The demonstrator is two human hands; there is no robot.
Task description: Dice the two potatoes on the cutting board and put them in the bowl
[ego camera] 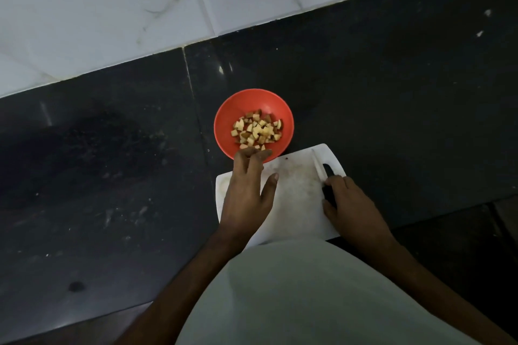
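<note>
A red bowl (224, 120) on the dark counter holds several diced potato pieces (256, 130). Just in front of it lies a white cutting board (294, 190) with no potato visible on it. My left hand (246, 190) hovers over the board's left side, fingers straight and reaching over the bowl's near rim, holding nothing. My right hand (350, 202) rests at the board's right edge, its fingers curled around the black handle of a knife (319, 168), whose pale blade lies flat on the board pointing away from me.
The dark stone counter (112, 162) runs left and right of the board. A white marble-tiled wall (140, 8) rises behind it. My light-coloured shirt (308, 288) fills the lower middle, hiding the board's near edge.
</note>
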